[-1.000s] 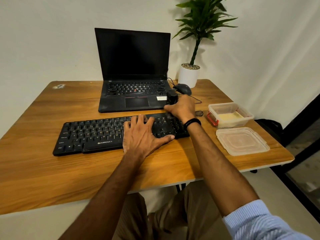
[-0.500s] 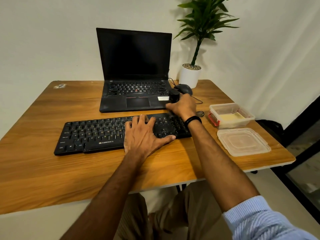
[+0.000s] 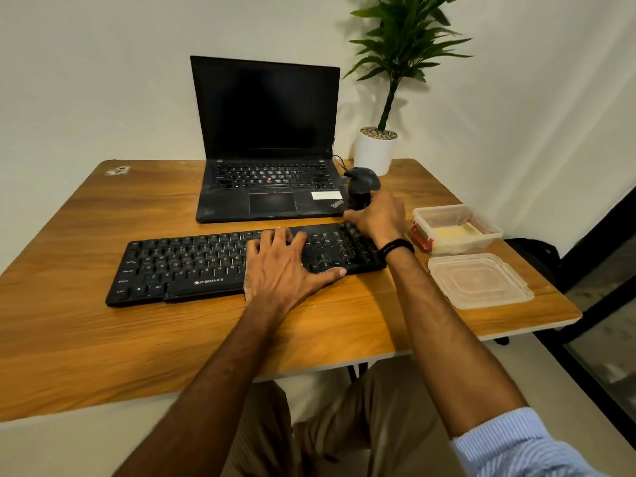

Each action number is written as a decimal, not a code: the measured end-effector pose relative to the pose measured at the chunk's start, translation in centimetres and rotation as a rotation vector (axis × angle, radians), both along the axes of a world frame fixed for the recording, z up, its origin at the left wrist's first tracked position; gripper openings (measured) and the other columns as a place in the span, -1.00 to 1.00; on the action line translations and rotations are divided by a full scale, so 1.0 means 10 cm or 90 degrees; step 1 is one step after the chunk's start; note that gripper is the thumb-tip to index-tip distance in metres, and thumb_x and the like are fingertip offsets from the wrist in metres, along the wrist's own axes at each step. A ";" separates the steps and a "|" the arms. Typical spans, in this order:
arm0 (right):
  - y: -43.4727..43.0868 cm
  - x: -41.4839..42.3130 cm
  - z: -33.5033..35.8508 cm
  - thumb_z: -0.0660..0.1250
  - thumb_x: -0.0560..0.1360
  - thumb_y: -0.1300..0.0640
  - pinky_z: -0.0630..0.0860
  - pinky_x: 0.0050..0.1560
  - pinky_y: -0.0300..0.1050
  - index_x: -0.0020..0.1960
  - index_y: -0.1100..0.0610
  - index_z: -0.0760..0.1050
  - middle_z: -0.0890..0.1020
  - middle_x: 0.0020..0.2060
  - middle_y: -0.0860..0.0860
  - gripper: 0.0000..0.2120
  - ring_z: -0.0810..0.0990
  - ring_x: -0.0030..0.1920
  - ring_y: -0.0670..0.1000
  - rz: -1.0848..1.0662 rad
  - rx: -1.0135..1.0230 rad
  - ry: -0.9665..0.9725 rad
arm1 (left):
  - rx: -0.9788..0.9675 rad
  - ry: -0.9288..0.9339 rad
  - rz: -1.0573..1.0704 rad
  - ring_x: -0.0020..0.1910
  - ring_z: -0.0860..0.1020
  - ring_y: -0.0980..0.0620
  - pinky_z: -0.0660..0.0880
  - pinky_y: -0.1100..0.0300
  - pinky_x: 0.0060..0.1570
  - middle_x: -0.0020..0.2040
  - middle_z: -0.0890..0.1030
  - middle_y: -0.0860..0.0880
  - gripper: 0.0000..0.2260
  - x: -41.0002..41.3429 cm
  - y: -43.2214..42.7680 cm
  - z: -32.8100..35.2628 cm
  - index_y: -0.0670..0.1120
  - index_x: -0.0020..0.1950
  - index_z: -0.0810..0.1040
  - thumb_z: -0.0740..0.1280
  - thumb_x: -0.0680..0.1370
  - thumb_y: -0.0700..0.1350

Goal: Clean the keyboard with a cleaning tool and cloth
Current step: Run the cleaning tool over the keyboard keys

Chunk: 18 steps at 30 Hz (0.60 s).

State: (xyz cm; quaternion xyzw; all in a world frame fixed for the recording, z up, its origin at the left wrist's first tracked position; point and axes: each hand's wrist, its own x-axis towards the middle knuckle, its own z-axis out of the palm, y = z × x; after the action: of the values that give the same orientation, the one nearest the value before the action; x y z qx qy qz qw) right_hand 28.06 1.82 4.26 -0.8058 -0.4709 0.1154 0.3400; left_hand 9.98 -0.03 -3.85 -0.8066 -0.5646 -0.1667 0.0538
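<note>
On the one wooden worktop (image 3: 86, 339) we count one black keyboard (image 3: 192, 266) lying near the front edge, with one open laptop (image 3: 268, 187) behind it. Our left hand (image 3: 285, 270) lies flat on the keyboard's right half, fingers spread, gripping nothing. Our right hand (image 3: 378, 215), at the keyboard's far right corner, is curled round one small dark cleaning tool (image 3: 358, 200), just in front of one mouse (image 3: 366, 178). Further right stand one potted plant (image 3: 375, 154), one clear box (image 3: 444, 211) with something pale yellow inside, and one loose lid (image 3: 480, 282).
</note>
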 end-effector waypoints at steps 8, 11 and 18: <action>-0.17 0.06 -0.03 0.58 0.36 0.00 0.50 -0.15 -0.17 -0.01 0.15 0.64 0.66 -0.11 -0.02 -0.69 0.60 -0.10 -0.04 -0.001 -0.003 0.013 | 0.007 0.005 -0.002 0.25 0.36 -0.06 0.30 -0.03 0.21 0.28 0.44 -0.03 -0.04 0.00 -0.01 0.01 0.10 0.43 0.43 -0.09 0.33 0.72; -0.27 0.02 -0.02 0.55 0.38 0.01 0.42 -0.31 -0.24 -0.04 0.10 0.60 0.64 -0.15 -0.04 -0.74 0.55 -0.22 -0.11 0.079 -0.054 0.030 | 0.010 -0.002 -0.001 0.23 0.36 -0.05 0.30 -0.03 0.20 0.27 0.44 -0.02 -0.04 -0.01 0.00 0.01 0.10 0.43 0.44 -0.09 0.33 0.72; -0.43 0.03 -0.02 0.57 0.37 0.03 0.50 -0.32 -0.26 -0.01 0.09 0.60 0.66 -0.11 -0.02 -0.73 0.59 -0.17 -0.10 0.091 -0.065 0.095 | 0.014 0.001 0.001 0.25 0.37 -0.06 0.31 -0.03 0.21 0.27 0.44 -0.03 -0.02 0.00 -0.01 0.01 0.09 0.43 0.44 -0.09 0.32 0.73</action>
State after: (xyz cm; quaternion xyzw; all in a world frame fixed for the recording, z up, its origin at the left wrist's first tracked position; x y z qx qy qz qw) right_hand 28.33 -2.50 4.10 -0.7755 -0.4942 0.2231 0.3235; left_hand 9.97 -0.09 -3.77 -0.8056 -0.5635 -0.1718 0.0632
